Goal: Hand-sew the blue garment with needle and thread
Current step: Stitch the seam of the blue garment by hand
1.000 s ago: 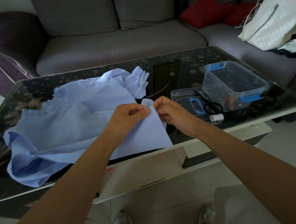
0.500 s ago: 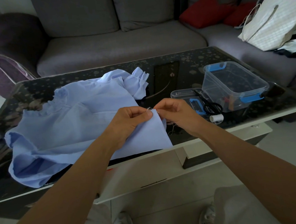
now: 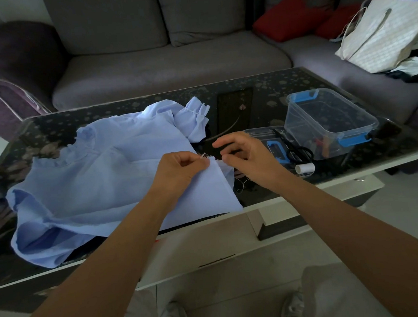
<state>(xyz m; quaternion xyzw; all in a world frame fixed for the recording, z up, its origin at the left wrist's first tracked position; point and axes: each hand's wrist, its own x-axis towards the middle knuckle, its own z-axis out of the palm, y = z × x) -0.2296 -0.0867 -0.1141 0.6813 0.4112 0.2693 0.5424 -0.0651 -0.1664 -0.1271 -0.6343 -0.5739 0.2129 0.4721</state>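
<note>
The pale blue cloth garment (image 3: 100,180) is spread over the 9 o'clock half of the dark glass-topped coffee table (image 3: 248,101). Its bulk rests on the glass, so only the worked edge needs lifting.

Your left hand (image 3: 179,168) pinches that folded edge between thumb and curled fingers, at the garment's 3 o'clock side. Frayed whitish thread ends (image 3: 205,155) poke out just above the pinch. Likely reason for the hold: it keeps the layers aligned and taut for a stitch.

Your right hand (image 3: 249,155) hovers just beside the left, at its 3 o'clock, fingers loosely curled and thumb near the cloth edge. The needle is not discernible, so I cannot tell whether this hand grasps anything. A thin loose thread (image 3: 241,187) trails at its 7 o'clock.

Further toward 3 o'clock, within your reach:
- black-handled scissors (image 3: 299,149)
- small white thread spool (image 3: 305,168)
- clear plastic box with blue clips (image 3: 331,117)

Judgement: you are mid-stitch. How much seam remains is not visible.
</note>
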